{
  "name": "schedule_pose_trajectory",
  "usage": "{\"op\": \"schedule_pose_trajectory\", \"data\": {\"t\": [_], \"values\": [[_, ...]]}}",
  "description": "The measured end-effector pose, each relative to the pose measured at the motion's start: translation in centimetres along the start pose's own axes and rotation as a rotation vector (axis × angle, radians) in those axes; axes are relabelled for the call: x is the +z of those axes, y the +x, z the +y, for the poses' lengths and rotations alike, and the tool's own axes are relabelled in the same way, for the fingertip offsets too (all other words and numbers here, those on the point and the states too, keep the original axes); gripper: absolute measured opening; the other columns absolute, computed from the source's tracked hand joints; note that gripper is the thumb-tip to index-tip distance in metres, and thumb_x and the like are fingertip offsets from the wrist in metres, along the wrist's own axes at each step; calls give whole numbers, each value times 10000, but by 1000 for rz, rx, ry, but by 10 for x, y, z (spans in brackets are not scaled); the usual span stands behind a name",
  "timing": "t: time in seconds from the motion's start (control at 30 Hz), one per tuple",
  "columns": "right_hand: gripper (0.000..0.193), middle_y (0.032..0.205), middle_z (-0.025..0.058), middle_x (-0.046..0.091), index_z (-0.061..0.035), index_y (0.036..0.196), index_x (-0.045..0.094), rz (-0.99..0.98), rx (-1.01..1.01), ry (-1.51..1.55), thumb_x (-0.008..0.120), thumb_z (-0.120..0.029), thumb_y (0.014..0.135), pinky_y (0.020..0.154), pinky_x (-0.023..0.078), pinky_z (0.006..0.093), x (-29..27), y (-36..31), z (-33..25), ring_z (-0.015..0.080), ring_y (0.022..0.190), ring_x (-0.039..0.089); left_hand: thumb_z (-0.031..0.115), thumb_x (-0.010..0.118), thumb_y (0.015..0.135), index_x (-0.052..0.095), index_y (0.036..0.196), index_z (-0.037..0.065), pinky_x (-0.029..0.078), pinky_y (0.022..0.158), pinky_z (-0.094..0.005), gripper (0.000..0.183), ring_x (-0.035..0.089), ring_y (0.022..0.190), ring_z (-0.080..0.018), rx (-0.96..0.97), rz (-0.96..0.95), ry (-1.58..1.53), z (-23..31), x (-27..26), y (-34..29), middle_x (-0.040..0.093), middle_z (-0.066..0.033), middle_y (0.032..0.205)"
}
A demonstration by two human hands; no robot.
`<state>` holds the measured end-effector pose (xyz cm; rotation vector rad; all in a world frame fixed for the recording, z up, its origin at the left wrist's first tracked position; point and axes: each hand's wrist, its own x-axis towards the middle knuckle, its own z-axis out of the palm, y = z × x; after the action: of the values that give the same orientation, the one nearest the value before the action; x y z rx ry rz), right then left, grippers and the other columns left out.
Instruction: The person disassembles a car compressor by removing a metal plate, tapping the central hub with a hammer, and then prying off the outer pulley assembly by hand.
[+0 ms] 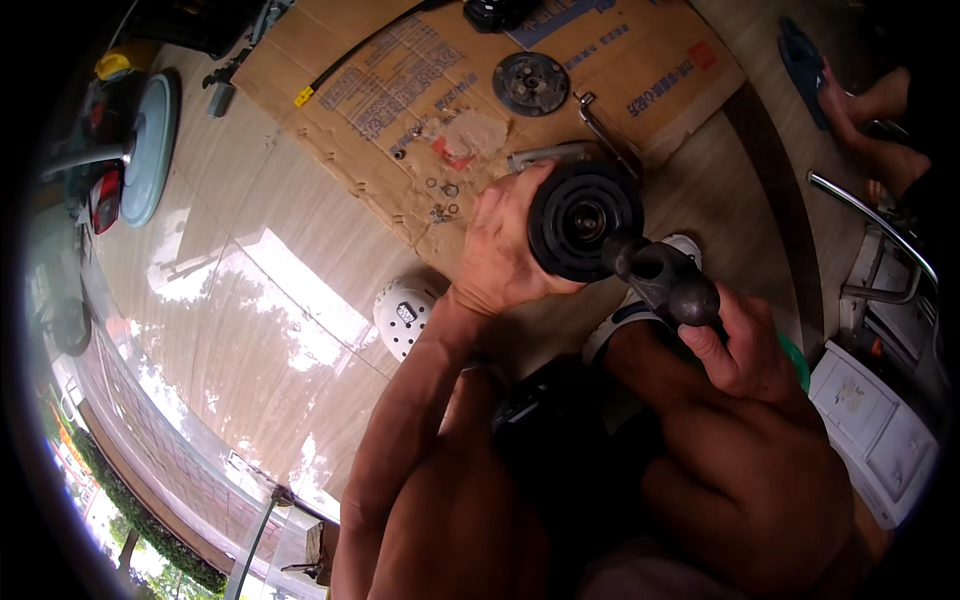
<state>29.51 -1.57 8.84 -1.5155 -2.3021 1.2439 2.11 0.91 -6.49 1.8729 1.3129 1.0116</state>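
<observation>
My left hand [505, 245] is wrapped round the left side of a black pulley [560, 250], a thick round part with concentric rings and a metal centre. A ball-peen hammer [668, 278] is in my closed right hand [745, 345]; its dark head slants across the pulley's lower right edge, and the handle is hidden. Whether the hammer touches the pulley I cannot tell. Just beyond the pulley lies a bent metal wrench [607, 133]. A dark round plate [531, 84] with holes rests farther off on flattened cardboard [400, 110].
Small rings and washers [442, 212] lie near the cardboard's front edge. A black cable [360, 50] with a yellow tip crosses its far left. At left stands a round grey-blue base [152, 150]. A white drawer box [872, 432] is at right, with another person's foot [838, 100] beyond.
</observation>
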Motion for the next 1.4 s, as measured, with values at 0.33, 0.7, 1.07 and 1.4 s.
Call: {"op": "schedule_pose_trajectory", "data": {"t": [0.33,0.7,1.07,1.4], "values": [[234,773,168,660,22,1045,596,71,-199,-52,652,-175,931,607,512,407,-10,-13,1,355,668,668,341,961,522,422,1473,34,457,1030,-448,1136,586,1167,-361,30,25,-4,-1,5,2,611,-143,1343],[251,749,165,645,23,1046,589,27,-54,-9,646,-197,942,586,504,406,1,-6,7,378,653,664,347,964,529,436,1466,34,463,1023,-439,1120,597,1158,-359,26,41,1,0,3,2,632,-157,1304],[331,715,205,602,-6,913,564,1,-47,-32,708,-302,945,554,495,443,-2,1,-5,413,608,614,350,953,521,474,1443,35,428,1041,-428,1086,572,1165,-357,-12,37,-66,1,3,2,618,-143,1312],[404,620,2,511,4,1142,627,273,117,339,455,-357,1084,489,360,235,-11,50,-32,60,504,461,392,943,539,472,1442,24,422,1051,-437,1083,571,1184,-354,2,30,-65,-4,5,0,612,-145,1328]]}}
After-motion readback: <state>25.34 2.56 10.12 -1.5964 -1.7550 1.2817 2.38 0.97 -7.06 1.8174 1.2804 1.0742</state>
